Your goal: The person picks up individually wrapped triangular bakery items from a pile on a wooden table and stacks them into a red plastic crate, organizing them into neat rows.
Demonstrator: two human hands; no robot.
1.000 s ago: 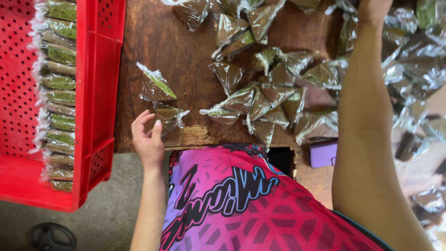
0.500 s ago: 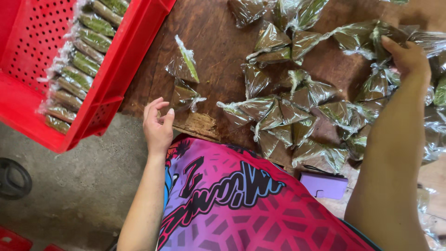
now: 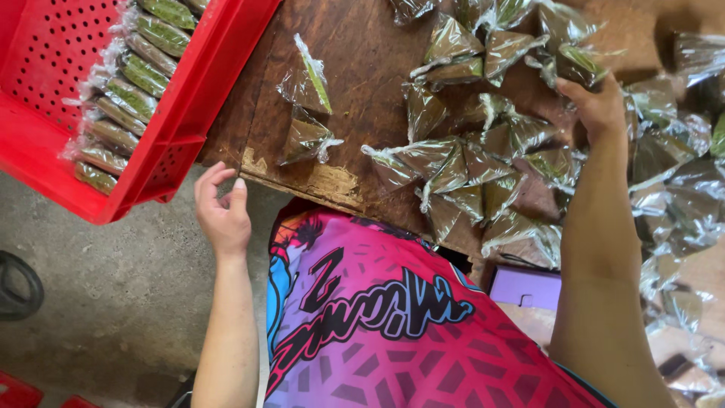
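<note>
Sorting wrapped packets, by the look of it: gathering from the heap. Worn wooden table (image 3: 362, 68), chipped at its edge just beyond the left fingertips. Red perforated crate (image 3: 189, 113), well left of them, holds rowed packets. Right hand (image 3: 600, 106) reaches into the pile of triangular, crinkly clear-wrapped green packets (image 3: 468, 166); its fingers are hidden, grip untellable. Left hand (image 3: 223, 211) empty, fingers loosely curled apart. Next likely needs one packet pinched free.

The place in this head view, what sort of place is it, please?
Probably a small, informal food-packing workshop. A worn wooden table is covered with many triangular leaf-wrapped packets in clear plastic bags, a red plastic crate holds finished packets in a neat row, and the floor is bare concrete.
</note>
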